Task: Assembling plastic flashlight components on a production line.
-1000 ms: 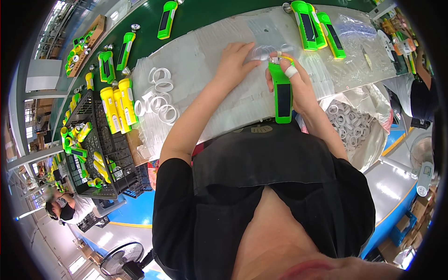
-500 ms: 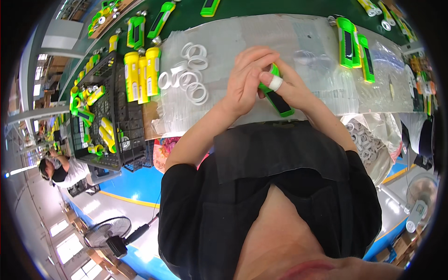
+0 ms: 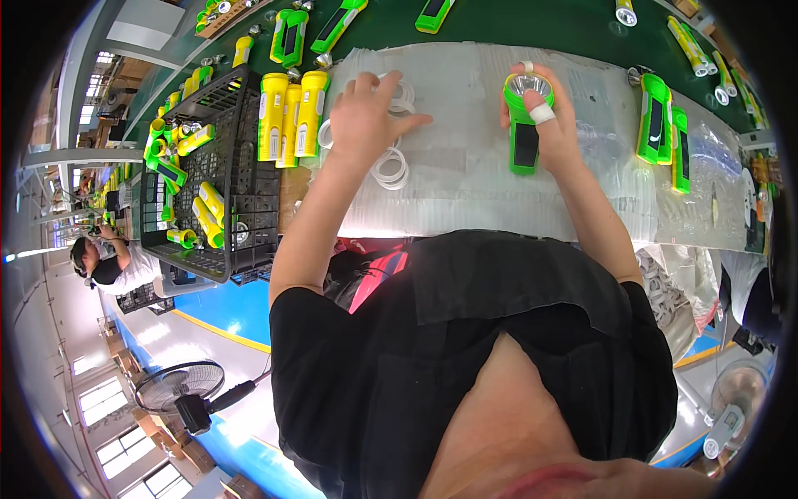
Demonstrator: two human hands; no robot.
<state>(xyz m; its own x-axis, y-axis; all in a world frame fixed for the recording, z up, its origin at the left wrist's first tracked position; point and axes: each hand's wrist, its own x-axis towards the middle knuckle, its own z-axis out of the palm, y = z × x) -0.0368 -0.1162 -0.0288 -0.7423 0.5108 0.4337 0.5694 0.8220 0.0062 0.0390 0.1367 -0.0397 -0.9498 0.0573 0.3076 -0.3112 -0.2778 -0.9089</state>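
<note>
- At one o'clock, just above the table (image 3: 465, 179), my right hand (image 3: 557, 137) grips a green flashlight (image 3: 524, 150) around its head, silvery reflector showing.
- Near eleven o'clock, my left hand (image 3: 363, 125) is spread over white rings (image 3: 404, 172); I cannot tell if it touches them.
- Toward ten o'clock: upright-looking yellow flashlights (image 3: 312, 112), beside a black crate (image 3: 253, 175).
- Around two o'clock: more green flashlights (image 3: 655, 125).

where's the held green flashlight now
In the head view, the green flashlight is right of centre, in the right hand, over the grey worktop.
</note>
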